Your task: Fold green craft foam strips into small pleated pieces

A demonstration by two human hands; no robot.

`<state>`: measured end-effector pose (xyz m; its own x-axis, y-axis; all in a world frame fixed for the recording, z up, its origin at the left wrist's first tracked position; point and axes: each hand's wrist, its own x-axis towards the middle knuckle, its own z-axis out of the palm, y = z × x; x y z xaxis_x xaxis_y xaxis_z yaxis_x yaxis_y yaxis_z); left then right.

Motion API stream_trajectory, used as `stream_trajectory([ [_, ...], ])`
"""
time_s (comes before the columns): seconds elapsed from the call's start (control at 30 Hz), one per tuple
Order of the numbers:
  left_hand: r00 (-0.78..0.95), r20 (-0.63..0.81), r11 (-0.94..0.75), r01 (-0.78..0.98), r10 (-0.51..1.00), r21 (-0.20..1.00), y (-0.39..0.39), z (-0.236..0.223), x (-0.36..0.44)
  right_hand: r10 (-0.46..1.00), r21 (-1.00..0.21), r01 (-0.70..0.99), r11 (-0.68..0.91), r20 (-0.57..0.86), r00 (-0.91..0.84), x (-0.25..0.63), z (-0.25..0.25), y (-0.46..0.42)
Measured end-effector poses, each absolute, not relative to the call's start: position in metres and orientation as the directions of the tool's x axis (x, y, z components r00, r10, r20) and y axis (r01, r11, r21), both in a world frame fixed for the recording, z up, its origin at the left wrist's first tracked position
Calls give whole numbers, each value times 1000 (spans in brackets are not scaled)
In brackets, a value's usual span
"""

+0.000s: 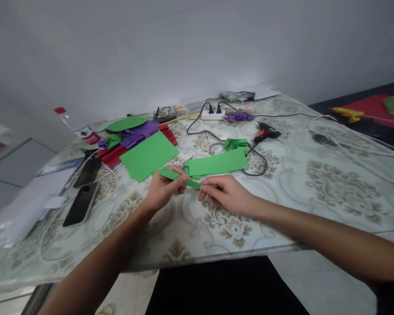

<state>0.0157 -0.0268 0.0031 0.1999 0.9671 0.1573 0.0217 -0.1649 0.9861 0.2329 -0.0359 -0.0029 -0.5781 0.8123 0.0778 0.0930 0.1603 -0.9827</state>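
Note:
A narrow green strip (193, 184), paper or foam sheet by its look, is held between my two hands above the table. My left hand (166, 188) pinches it near its left part, thumb on top. At the strip's right end, the thumb and fingers of my right hand (226, 192) grip the tip. Just beyond my fingers lies a wider green strip (218, 162), with small green folded pieces (236, 144) behind it. To the left of that rests a large green sheet (149, 155).
Red and purple pieces (138, 133) lie at the back left near a bottle (87, 134) and two phones (82, 204). A power strip (212, 115) and a black glue gun (265, 132) with cords stand behind; a yellow glue gun (348, 114) lies far right.

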Motion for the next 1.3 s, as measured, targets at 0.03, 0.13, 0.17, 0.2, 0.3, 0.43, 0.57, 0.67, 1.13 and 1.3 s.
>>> stream_trajectory([
  [0.03,215,147,-155,17,965,988,-27,2,17,817,-979,104,177,88,-569,233,-4,-36],
  [0.13,275,115,-132,43,955,990,-29,-1,20,823,-966,131,221,113,-557,233,-7,-36],
  [0.17,288,111,-132,55,951,990,-30,-1,21,823,-965,132,226,117,-556,233,-7,-36],
  [0.2,297,111,-135,64,948,989,-31,-1,22,822,-965,130,227,118,-556,233,-7,-36],
  [0.3,297,122,-153,80,947,985,-31,0,23,821,-971,112,212,114,-560,232,-7,-37],
  [0.43,261,128,-156,91,957,983,-29,1,21,820,-982,87,165,88,-566,233,-6,-36],
  [0.57,200,147,-165,79,969,983,-26,1,18,822,-989,83,122,54,-567,234,-5,-34],
  [0.67,180,153,-170,85,972,982,-25,2,17,825,-990,79,115,51,-563,234,-6,-33],
  [1.13,233,133,-155,80,963,985,-28,0,23,829,-982,86,167,92,-552,232,-8,-35],
  [1.3,132,164,-176,78,977,981,-22,1,12,847,-983,140,118,26,-531,235,-6,-34],
])
